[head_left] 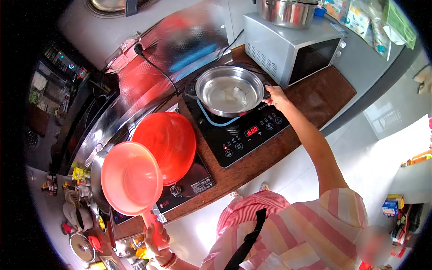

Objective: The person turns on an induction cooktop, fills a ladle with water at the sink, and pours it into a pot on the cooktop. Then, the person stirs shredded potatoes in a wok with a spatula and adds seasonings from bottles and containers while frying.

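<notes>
Across mid-view, counter (321, 101): brown, 7 to 2 o'clock
Microwave (281, 42): 1 o'clock, steel pot (288, 15) on top
Cooktop (225, 141): nr ctr, red digits lit
Red basin (173, 141): approx 9 o'clock
Pan (225, 92): 12–1 o'clock, on cooktop, clear liq. inside
Dipper (130, 180): 8 o'clock, pink-red; contact w/ basin can't tell
R hand (276, 98): 2 o'clock, fingers closed on pan hdl
L hand (157, 239): 7 o'clock, fingers wrapped round dipper hdl

Relative to the black cooktop (240, 135), whose digits are lit in red, a pale coral ladle (132, 179) and bright red basins (168, 146) are seen on its left; behind it, a silver-grey microwave (274, 47) is seen; below, pink-and-cream stripes are shown on the shirt (310, 225).
</notes>
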`<state>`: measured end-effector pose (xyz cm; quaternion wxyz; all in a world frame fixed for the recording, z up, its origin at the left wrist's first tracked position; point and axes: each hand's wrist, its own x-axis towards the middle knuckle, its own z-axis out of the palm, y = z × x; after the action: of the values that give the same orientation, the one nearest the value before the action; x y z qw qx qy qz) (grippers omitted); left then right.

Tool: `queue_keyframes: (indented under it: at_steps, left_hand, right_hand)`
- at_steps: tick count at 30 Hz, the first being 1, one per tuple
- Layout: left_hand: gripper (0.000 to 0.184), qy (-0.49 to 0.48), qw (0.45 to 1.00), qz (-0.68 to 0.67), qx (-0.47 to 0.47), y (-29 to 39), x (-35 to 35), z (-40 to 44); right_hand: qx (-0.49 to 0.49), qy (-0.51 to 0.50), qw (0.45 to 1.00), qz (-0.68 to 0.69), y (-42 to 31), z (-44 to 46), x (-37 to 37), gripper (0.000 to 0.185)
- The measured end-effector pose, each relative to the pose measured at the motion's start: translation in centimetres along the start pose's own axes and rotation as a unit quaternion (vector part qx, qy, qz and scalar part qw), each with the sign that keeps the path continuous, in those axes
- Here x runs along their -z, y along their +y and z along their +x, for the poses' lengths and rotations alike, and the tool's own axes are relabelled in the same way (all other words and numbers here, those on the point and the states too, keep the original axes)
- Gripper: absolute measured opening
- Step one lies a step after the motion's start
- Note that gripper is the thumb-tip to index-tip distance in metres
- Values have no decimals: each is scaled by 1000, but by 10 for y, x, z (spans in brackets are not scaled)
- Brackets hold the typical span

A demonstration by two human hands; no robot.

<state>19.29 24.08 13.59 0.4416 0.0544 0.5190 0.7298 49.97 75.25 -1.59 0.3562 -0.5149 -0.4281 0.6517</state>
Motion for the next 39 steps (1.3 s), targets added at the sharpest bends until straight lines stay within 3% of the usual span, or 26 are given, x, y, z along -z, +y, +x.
queue_keyframes:
  at_steps: [11,17,22,29,32,35,39]
  left_hand:
    - [31,-6,1000,16,4,0,-4,0]
    - [29,-26,1000,15,-8,-1,-13,1]
    - [30,-10,1000,18,4,-1,-5,3]
    - [33,-20,1000,19,-1,2,-9,0]
    - [33,46,999,24,-4,0,-1,-4]
    - [34,22,1000,13,6,0,8,-4]
    - [34,26,999,29,-16,-3,12,-6]
  right_hand:
    - [137,81,986,-40,-18,-13,-16,32]
    - [107,63,989,-76,-41,-10,-4,41]
    - [58,66,993,-81,-36,-11,-5,31]
    - [50,17,996,-72,-14,14,-16,34]
    - [56,1,996,-65,-15,15,-24,36]
    - [7,-26,999,-38,-16,18,-16,33]
    - [30,-21,999,-39,-16,-4,-13,34]
